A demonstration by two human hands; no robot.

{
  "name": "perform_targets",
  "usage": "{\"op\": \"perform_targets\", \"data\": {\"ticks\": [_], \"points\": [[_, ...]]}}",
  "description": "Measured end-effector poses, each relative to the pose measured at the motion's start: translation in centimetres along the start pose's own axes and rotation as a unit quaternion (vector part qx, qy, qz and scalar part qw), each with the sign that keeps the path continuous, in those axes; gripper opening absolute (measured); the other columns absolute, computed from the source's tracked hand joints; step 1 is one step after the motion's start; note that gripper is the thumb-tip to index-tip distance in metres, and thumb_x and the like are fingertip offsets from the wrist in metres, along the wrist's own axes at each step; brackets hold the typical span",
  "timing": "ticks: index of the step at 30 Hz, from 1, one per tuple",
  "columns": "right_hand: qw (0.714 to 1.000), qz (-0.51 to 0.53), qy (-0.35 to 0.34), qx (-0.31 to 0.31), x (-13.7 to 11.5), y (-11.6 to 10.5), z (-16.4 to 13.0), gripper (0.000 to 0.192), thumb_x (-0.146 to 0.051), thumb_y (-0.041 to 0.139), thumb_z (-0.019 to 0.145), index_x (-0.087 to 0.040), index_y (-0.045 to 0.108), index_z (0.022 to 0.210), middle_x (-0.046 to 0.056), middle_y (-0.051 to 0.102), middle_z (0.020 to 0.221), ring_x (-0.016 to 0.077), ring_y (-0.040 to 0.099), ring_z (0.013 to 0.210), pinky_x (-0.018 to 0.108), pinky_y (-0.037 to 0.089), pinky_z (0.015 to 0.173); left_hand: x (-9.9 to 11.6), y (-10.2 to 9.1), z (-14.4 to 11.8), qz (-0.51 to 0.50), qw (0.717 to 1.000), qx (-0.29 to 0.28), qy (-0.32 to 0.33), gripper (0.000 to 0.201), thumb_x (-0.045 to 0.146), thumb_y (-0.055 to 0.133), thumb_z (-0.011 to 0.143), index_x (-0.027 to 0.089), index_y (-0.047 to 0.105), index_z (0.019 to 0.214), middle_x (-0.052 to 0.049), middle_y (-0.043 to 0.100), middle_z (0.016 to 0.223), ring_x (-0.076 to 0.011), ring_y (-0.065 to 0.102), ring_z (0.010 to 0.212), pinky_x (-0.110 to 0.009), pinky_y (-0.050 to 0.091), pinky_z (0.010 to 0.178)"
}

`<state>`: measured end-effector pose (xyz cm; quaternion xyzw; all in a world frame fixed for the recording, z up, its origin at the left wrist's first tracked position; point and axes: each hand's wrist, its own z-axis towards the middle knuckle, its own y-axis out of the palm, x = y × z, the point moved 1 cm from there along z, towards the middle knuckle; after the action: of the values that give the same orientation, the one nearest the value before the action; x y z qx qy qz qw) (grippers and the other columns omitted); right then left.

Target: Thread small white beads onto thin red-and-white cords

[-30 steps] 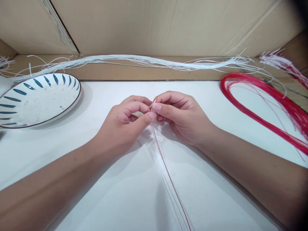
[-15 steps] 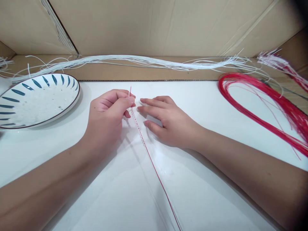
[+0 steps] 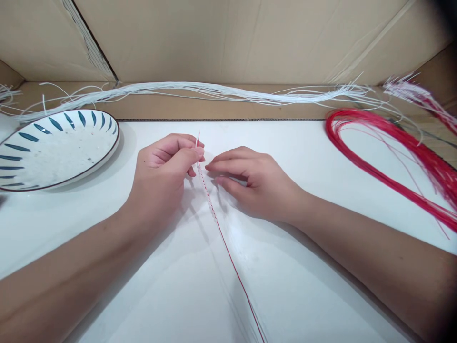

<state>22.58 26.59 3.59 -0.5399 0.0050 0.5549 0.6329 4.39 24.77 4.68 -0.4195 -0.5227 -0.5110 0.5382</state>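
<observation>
While left hand (image 3: 162, 174) fingers pinch beaded red cord (image 3: 207, 197), right hand (image 3: 259, 183) fingers released beside it; no writing visible.

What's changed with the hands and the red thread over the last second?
The right hand let go of the red thread and moved off to the right; it now sits beside the beaded stretch with fingers curled, not gripping. The left hand shifted left with the thread and alone pinches its top end. The plate, the white strands and the red bundle stayed where they were.
</observation>
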Motion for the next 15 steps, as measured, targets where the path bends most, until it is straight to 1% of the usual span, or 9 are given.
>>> {"op": "perform_targets", "data": {"ticks": [2, 4, 6, 8, 10, 11, 13, 15], "points": [[0.992, 0.112, 0.053, 0.035, 0.0, -0.2, 0.1, 0.019, -0.016, 0.063, 0.092, -0.019, 0.080, 0.099, 0.006, 0.079, 0.105, 0.0208, 0.072, 0.097, 0.037, 0.058, 0.087, 0.1, 0.1, 0.0, 0.003, 1.000, -0.003, 0.002, 0.020, 0.013, 0.072, 0.078, 0.023, 0.072, 0.060, -0.001, 0.066, 0.092, -0.0144, 0.060, 0.089, -0.026, 0.046, 0.067], [0.967, 0.217, 0.123, 0.062, 0.1, -0.4, 0.3, 0.010, -0.020, 0.070, 0.090, -0.021, 0.080, 0.091, 0.003, 0.079, 0.096, 0.0174, 0.071, 0.086, 0.033, 0.058, 0.078, 0.1, 0.2, -0.1, 0.010, 1.000, -0.014, 0.000, 0.020, 0.012, 0.071, 0.075, 0.022, 0.071, 0.058, -0.002, 0.067, 0.095, -0.0152, 0.062, 0.091, -0.026, 0.047, 0.067], [0.935, 0.299, 0.168, 0.088, 0.3, -0.5, 0.4, 0.005, -0.025, 0.077, 0.087, -0.021, 0.080, 0.088, 0.002, 0.077, 0.087, 0.0149, 0.068, 0.077, 0.031, 0.057, 0.073, 0.2, 0.3, -0.3, 0.029, 0.999, -0.035, -0.004, 0.020, 0.012, 0.071, 0.075, 0.021, 0.070, 0.057, -0.002, 0.070, 0.101, -0.0180, 0.064, 0.095, -0.028, 0.052, 0.071], [0.902, 0.374, 0.187, 0.105, 0.5, -0.5, 0.5, 0.008, -0.028, 0.082, 0.084, -0.021, 0.080, 0.089, 0.001, 0.075, 0.083, 0.0128, 0.064, 0.071, 0.030, 0.057, 0.070, 0.3, 0.3, -0.6, 0.052, 0.997, -0.063, -0.005, 0.021, 0.012, 0.069, 0.075, 0.021, 0.068, 0.057, -0.004, 0.073, 0.108, -0.0239, 0.066, 0.110, -0.034, 0.056, 0.084], [0.869, 0.441, 0.200, 0.103, 0.6, -0.4, 0.5, 0.013, -0.030, 0.086, 0.081, -0.021, 0.079, 0.089, 0.001, 0.075, 0.085, 0.0117, 0.063, 0.069, 0.029, 0.058, 0.069, 0.5, 0.4, -0.8, 0.064, 0.994, -0.088, -0.011, 0.021, 0.012, 0.068, 0.075, 0.021, 0.068, 0.057, -0.005, 0.075, 0.112, -0.0297, 0.062, 0.125, -0.041, 0.056, 0.097], [0.853, 0.469, 0.206, 0.099, 0.7, -0.3, 0.6, 0.015, -0.030, 0.087, 0.080, -0.021, 0.079, 0.089, 0.002, 0.076, 0.086, 0.0116, 0.064, 0.069, 0.029, 0.058, 0.070, 0.6, 0.5, -0.9, 0.063, 0.993, -0.101, -0.016, 0.021, 0.012, 0.068, 0.075, 0.021, 0.069, 0.057, -0.005, 0.075, 0.114, -0.0314, 0.061, 0.128, -0.044, 0.055, 0.100], [0.830, 0.508, 0.214, 0.088, 0.6, -0.2, 0.6, 0.018, -0.031, 0.089, 0.079, -0.020, 0.078, 0.089, 0.003, 0.076, 0.086, 0.0121, 0.066, 0.071, 0.029, 0.060, 0.072, 0.8, 0.7, -1.1, 0.053, 0.991, -0.123, -0.030, 0.020, 0.011, 0.068, 0.074, 0.022, 0.070, 0.058, -0.005, 0.075, 0.117, -0.0324, 0.062, 0.126, -0.045, 0.055, 0.100], [0.817, 0.531, 0.213, 0.074, 0.4, -0.2, 0.6, 0.019, -0.032, 0.089, 0.079, -0.020, 0.079, 0.090, 0.003, 0.076, 0.086, 0.0124, 0.068, 0.073, 0.029, 0.061, 0.073, 0.9, 0.8, -1.2, 0.039, 0.989, -0.137, -0.038, 0.020, 0.010, 0.068, 0.074, 0.021, 0.071, 0.058, -0.006, 0.076, 0.115, -0.0298, 0.067, 0.116, -0.042, 0.056, 0.093]]}}
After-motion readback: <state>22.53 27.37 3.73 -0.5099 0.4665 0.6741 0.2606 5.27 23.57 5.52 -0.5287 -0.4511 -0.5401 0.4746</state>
